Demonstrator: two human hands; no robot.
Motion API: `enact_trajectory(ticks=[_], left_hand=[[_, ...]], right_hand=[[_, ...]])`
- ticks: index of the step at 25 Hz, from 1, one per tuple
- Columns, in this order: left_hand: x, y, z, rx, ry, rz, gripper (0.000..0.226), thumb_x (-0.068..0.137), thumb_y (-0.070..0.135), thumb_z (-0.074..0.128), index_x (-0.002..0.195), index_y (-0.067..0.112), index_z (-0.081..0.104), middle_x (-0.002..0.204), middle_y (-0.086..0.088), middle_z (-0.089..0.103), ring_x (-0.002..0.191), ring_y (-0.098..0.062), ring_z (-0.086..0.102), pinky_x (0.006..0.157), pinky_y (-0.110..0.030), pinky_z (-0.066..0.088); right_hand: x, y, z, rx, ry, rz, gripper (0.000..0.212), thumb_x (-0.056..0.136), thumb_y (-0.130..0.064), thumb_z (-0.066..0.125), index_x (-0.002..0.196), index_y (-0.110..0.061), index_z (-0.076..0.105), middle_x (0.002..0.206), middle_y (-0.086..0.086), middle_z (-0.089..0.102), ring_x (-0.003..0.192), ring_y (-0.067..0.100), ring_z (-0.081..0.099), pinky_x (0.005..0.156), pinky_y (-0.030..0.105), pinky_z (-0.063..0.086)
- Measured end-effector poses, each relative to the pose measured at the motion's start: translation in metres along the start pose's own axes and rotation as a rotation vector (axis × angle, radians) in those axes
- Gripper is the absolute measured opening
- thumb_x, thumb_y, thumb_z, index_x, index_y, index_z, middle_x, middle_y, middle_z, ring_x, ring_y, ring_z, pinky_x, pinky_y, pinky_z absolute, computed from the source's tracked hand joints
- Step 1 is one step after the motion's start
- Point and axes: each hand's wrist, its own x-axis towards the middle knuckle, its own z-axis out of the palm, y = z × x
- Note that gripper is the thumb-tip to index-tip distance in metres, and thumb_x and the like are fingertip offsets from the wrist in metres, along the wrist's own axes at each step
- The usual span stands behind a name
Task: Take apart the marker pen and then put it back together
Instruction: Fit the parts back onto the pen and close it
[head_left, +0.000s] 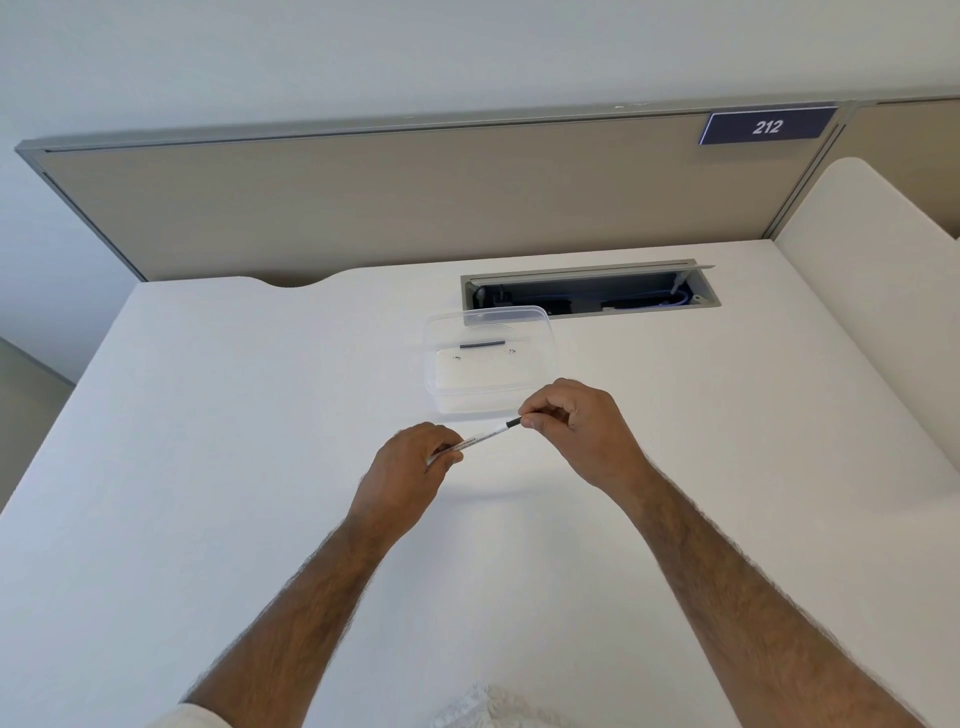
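White marker pen barrel (480, 437) held above the desk (208, 415), left hand (410, 467) pinching its rear, right hand (571, 415) pinching the black tip end, cap (482, 344) in the clear plastic container (540, 364); likely mid-disassembly, next needs a straight pull or twist.

Held above the desk (208, 415) between the two hands: the marker pen (480, 439), its lower end in the left hand (410, 467), its upper end pinched by the right hand (576, 421). Just behind the hands, on the desk, the container (441, 395), with the cap (482, 344) lying inside. Behind and right of that, the cable tray (587, 296) sunk into the desk. Farther back, the partition (363, 208), the number sign (766, 126) at its upper right.
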Motion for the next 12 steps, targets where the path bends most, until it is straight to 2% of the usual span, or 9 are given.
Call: enact_trajectory(ticks=[4, 7, 12], left_hand=[[0.001, 0.005, -0.001, 0.014, -0.008, 0.025, 0.007, 0.096, 0.027, 0.063, 0.096, 0.034, 0.065, 0.091, 0.017, 0.066, 0.088, -0.005, 0.061, 0.076, -0.035, 0.054], [0.003, 0.008, -0.004, 0.026, -0.009, 0.003, 0.006, 0.096, 0.03, 0.062, 0.097, 0.036, 0.062, 0.091, 0.018, 0.066, 0.086, -0.005, 0.062, 0.071, -0.035, 0.055], [0.004, 0.015, -0.007, 0.078, -0.005, 0.018, 0.006, 0.096, 0.033, 0.06, 0.098, 0.038, 0.057, 0.09, 0.021, 0.065, 0.085, -0.003, 0.06, 0.066, -0.032, 0.054]], right_hand=[[-0.002, 0.003, 0.007, 0.09, -0.02, 0.062, 0.014, 0.085, -0.005, 0.073, 0.09, -0.018, 0.077, 0.088, 0.002, 0.072, 0.077, 0.012, 0.064, 0.071, 0.025, 0.051], [-0.002, 0.002, 0.008, 0.21, -0.029, 0.113, 0.026, 0.087, -0.001, 0.07, 0.095, -0.026, 0.075, 0.087, -0.003, 0.074, 0.076, 0.005, 0.065, 0.075, 0.021, 0.054], [-0.001, 0.003, 0.006, 0.252, -0.039, 0.117, 0.028, 0.086, -0.002, 0.068, 0.088, -0.03, 0.074, 0.08, 0.002, 0.075, 0.071, 0.009, 0.068, 0.076, 0.028, 0.058]])
